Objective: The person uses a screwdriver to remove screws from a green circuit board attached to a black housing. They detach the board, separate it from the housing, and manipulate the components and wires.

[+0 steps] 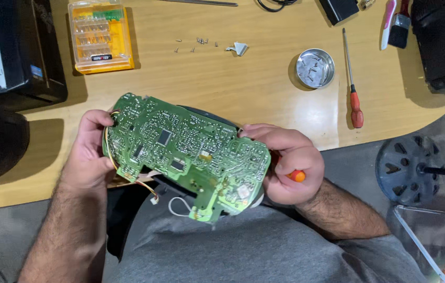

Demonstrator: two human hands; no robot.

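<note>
One green circuit board [185, 154], wide and irregular in outline, is held up over the person's lap, just in front of the edge of the wooden table [243, 89]. The left hand [88, 157] grips the board's left end, fingers curled around the edge beside a yellow wire. The right hand [285, 165] holds the board's right end with the fingertips while the rest of the fist is closed around one small screwdriver [297, 175], of which only the orange handle end shows. Thin wires hang from the board's lower edge, one ending in a small white connector [154, 200]. On the table lie one long screwdriver with a red handle [352, 84], one round metal tin [315, 68] holding a few small parts, one orange bit-set case with a clear lid [102, 35], and a scatter of about eight loose screws [196, 43] next to one small bent metal piece [239, 49]. One brush with a pink and white handle [394, 21] rests near the far edge, beside a black device [440, 44].
</note>
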